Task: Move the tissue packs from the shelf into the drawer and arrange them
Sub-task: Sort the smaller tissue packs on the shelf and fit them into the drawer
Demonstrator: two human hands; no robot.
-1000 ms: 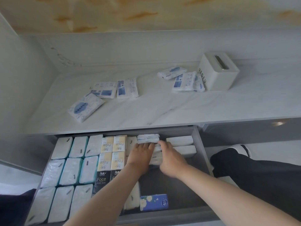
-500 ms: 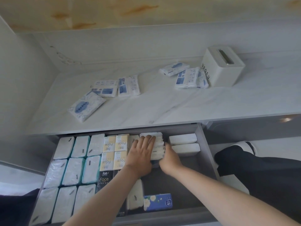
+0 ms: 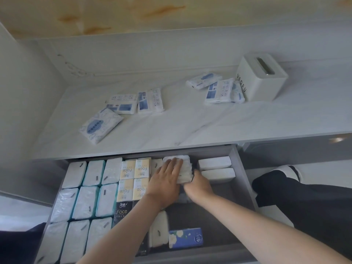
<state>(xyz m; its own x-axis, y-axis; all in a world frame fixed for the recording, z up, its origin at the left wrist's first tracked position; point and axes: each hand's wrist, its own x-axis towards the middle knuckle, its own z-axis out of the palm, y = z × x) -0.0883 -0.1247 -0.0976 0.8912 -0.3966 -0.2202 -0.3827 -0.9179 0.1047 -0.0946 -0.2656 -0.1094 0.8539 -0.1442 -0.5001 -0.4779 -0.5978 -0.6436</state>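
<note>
Both hands are on the stack of small packs [image 3: 185,171], up at the back of the drawer [image 3: 245,187], right of its middle. The left hand [image 3: 167,180] lies flat on top, fingers straight. The right hand [image 3: 199,185] curls round the near end.

Danger here, I'd say: those thin packs look slippery, so ease off unevenly and the stack could fan out into the drawer's bare middle.

The drawer's left side holds rows of large white packs [image 3: 89,202], then yellow Face packs [image 3: 133,178] with a black one [image 3: 122,211] nearer the front. Two white packs [image 3: 214,162] sit by the right wall, a blue floral pack [image 3: 185,238] at the front.

Above the drawer, the shelf [image 3: 190,130] carries about six loose packs [image 3: 101,125] and a white tissue box [image 3: 261,79].
</note>
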